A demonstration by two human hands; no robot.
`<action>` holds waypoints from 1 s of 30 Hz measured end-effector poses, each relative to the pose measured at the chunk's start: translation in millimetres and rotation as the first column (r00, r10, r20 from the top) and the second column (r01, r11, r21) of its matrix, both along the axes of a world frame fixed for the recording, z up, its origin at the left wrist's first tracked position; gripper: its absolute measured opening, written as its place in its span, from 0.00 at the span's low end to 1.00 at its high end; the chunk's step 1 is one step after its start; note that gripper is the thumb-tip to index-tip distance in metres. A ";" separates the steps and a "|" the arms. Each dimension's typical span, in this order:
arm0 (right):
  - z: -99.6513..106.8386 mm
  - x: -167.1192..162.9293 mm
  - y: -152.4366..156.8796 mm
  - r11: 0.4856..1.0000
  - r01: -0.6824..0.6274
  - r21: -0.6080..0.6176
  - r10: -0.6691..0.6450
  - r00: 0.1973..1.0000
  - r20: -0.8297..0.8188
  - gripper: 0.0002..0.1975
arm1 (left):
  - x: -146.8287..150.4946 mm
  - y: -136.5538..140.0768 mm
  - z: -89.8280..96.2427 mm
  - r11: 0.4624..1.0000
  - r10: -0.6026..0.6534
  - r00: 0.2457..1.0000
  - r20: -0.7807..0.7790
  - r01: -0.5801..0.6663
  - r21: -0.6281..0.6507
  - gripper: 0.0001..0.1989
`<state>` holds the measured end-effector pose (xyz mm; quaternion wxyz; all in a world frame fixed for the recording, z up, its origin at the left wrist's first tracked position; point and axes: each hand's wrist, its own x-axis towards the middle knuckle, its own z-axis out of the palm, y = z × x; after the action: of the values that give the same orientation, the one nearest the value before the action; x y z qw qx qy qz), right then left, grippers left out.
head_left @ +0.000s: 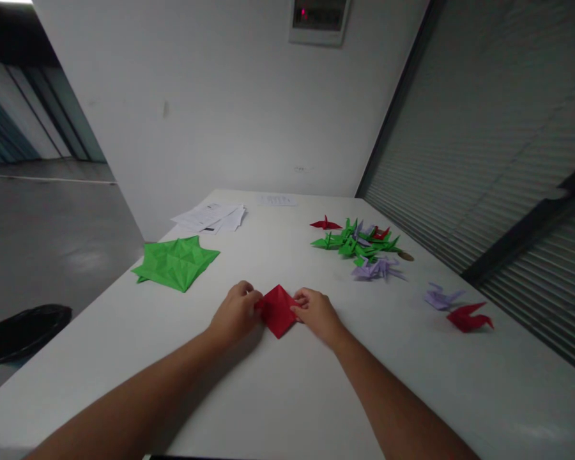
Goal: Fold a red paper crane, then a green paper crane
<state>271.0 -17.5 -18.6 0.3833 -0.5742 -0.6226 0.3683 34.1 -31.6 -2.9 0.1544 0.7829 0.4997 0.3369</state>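
Note:
A red folded paper [278, 312], diamond-shaped with one corner pointing toward me, is between my hands at the middle of the white table [278, 396]. My left hand [238, 309] pinches its left corner. At the opposite side, my right hand [316, 312] grips the right corner, with thumb and fingers closed on the paper. Part of each side corner is hidden by my fingers.
Green creased paper [177, 262] lies on the left. Behind it are printed sheets [213, 216]. Several green folded paper cranes [352, 245] and purple ones [377, 269] are heaped at back right. A red paper crane [468, 317] sits nearer, at right. A lined bin [23, 332] stands at left.

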 end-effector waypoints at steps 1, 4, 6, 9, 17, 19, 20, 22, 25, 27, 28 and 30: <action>1.3 0.0 -0.9 1.000 -0.009 0.024 0.008 0.999 0.036 0.06 | 1.7 -3.2 1.9 0.996 -0.066 0.995 -0.077 0.070 0.055 0.11; 5.4 -0.6 -3.3 0.995 -0.034 0.089 0.023 0.992 0.127 0.05 | 9.1 -13.8 5.0 0.921 -0.347 0.900 -0.264 0.381 0.086 0.17; 7.6 -0.9 -4.0 0.992 -0.039 0.118 0.018 0.985 0.172 0.05 | 15.1 -20.7 5.0 0.872 -0.396 0.835 -0.382 0.472 0.128 0.18; 9.2 -0.6 -3.8 0.990 -0.027 0.138 -0.005 0.974 0.226 0.06 | 23.1 -30.0 3.8 0.861 -0.321 0.795 -0.515 0.472 0.190 0.17; 4.1 1.4 -1.9 0.986 -0.014 0.167 -0.034 0.958 0.285 0.08 | 28.3 -38.4 -5.3 0.936 -0.253 0.754 -0.606 0.349 0.044 0.29; 3.6 2.0 -1.2 0.985 -0.013 0.173 -0.043 0.947 0.319 0.08 | 27.7 -36.5 -9.4 0.941 -0.274 0.754 -0.597 0.340 -0.002 0.32; 3.9 2.3 -1.0 0.984 -0.014 0.176 -0.048 0.939 0.341 0.08 | 27.5 -35.6 -11.1 0.942 -0.281 0.754 -0.594 0.336 -0.019 0.33; 5.7 2.6 -0.8 0.983 -0.019 0.182 -0.055 0.918 0.392 0.08 | 27.2 -34.3 -13.7 0.947 -0.280 0.758 -0.589 0.319 -0.040 0.34; 9.5 3.5 -1.4 0.982 -0.029 0.189 -0.063 0.883 0.465 0.08 | 27.0 -33.3 -15.8 0.957 -0.268 0.763 -0.588 0.283 -0.068 0.34; 11.7 5.3 -2.5 0.980 -0.034 0.194 -0.072 0.858 0.509 0.08 | 26.7 -32.9 -16.9 0.957 -0.272 0.763 -0.586 0.277 -0.083 0.34; 12.4 6.7 -3.1 0.980 -0.033 0.198 -0.079 0.843 0.532 0.08 | 26.4 -32.6 -17.4 0.956 -0.277 0.763 -0.584 0.281 -0.087 0.34; 13.6 10.2 -4.4 0.978 -0.027 0.205 -0.099 0.810 0.579 0.08 | 25.7 -31.9 -18.1 0.952 -0.289 0.766 -0.575 0.295 -0.085 0.34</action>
<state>281.1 -21.9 -5.0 0.2365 -0.6291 -0.7336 0.1005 59.8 -63.5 -21.0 0.0411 0.9167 0.3934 0.0564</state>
